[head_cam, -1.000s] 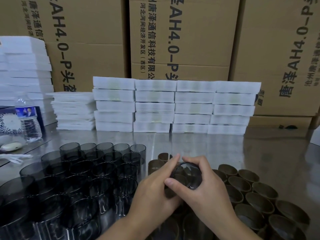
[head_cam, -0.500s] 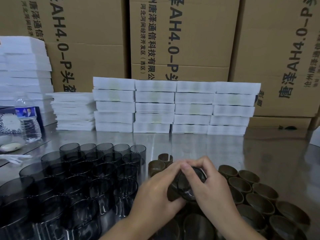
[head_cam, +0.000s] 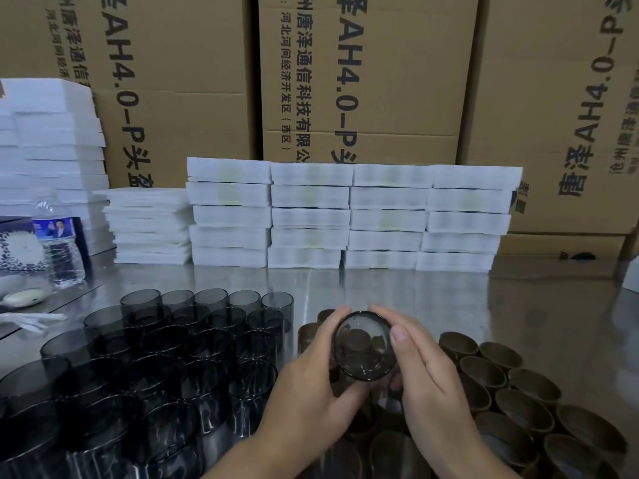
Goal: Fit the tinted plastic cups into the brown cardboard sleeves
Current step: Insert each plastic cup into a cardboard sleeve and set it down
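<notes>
Surface: a shiny metal table (head_cam: 397, 288) that reflects the things standing on it.
Back wall: tall brown cartons (head_cam: 179, 98) printed with dark lettering stand side by side behind the table.
Far left: a high stack of white foam sheets (head_cam: 52, 140); in front of it stand a patterned box (head_cam: 17, 250) and a clear water bottle (head_cam: 58, 240) with a blue label.
Far middle: a lower pile of white foam pads (head_cam: 148, 226), then four columns of flat white boxes (head_cam: 349, 216), five high, touching one another.
Near left: many tinted plastic cups (head_cam: 155, 357) stand upright, packed close in rows.
Near right: brown cardboard sleeves (head_cam: 501, 375) stand upright in a cluster, their open tops up.
Left hand (head_cam: 311, 392): reaches in from the near edge, fingers curled round the left side of the held cup (head_cam: 363, 347), thumb under its near edge.
Held cup: lifted above the sleeves and tipped so that one round end faces the camera; whether a sleeve is on it cannot be told.
Right hand (head_cam: 428, 385): grasps the cup's right side, fingers bent over its far edge.
</notes>
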`<state>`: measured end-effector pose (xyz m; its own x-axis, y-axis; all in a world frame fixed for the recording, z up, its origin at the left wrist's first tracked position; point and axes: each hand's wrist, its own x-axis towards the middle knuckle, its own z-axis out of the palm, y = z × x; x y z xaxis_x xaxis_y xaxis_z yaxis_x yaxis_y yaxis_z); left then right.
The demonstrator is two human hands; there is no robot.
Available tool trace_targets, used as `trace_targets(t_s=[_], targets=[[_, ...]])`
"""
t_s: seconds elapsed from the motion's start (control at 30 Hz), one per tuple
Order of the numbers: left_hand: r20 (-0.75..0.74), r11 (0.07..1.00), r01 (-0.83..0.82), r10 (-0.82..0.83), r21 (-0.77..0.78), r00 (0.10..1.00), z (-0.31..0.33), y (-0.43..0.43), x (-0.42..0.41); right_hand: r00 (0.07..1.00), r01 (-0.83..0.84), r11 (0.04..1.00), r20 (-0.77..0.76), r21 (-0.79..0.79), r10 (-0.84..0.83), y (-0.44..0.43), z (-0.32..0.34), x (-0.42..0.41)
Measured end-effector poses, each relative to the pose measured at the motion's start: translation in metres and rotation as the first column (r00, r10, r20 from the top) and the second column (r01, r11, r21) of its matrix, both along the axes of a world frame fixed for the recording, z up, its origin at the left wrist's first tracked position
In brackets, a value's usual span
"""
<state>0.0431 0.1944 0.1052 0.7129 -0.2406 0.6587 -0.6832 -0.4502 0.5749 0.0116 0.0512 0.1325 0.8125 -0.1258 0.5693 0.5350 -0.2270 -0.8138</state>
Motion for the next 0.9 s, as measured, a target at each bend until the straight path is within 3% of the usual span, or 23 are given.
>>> trace_targets(t_s=[0.6, 0.9], targets=[[-0.114, 0.994, -0.085, 0.077, -0.069, 0.99, -0.0037, 0.0026, 0.0047, 0.964, -0.259, 0.952, -0.102, -0.166, 0.244, -0.0047, -0.0004, 0.0041], [-0.16, 0.996, -0.036, 0.022, -0.087, 0.987, 0.0, 0.0018, 0.0008, 0.985, -0.17, 0.947, -0.065, -0.271, 0.158, -0.0009, -0.0001, -0.0004]])
